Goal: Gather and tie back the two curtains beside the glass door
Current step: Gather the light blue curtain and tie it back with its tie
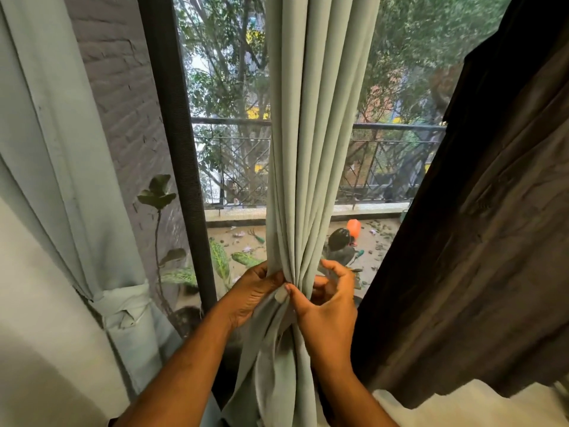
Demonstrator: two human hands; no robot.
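Middle curtain: pale green, hanging in front of the glass door; its folds narrow to a tight waist exactly where the two hands meet, then spread loose again below them.
Left hand: its grip is closed on the left edge of the gathered waist, fingers curled into the folds, thumb lying across the front of the cloth.
Right hand: it sits on the right side of the same waist; thumb and forefinger pinch the cloth at the front, touching the left hand's fingertips, while the other fingers curl half open behind the bundle.
Small pale tab: it shows between the two thumbs, against the pinch; I cannot tell whether it is a tie end or a fold of the curtain.
Cloth below the grip: a loose fall of curtain hangs between the forearms, draping past the left wrist.
Left curtain: same pale green, well apart to the left of the left hand, already bound by a matching tie-back band at about the height of the hands.
Dark curtain: brown-grey, hanging loose just to the right of the right hand, not touched by it.
Door frame: a dark upright between the left curtain and the gathered one.
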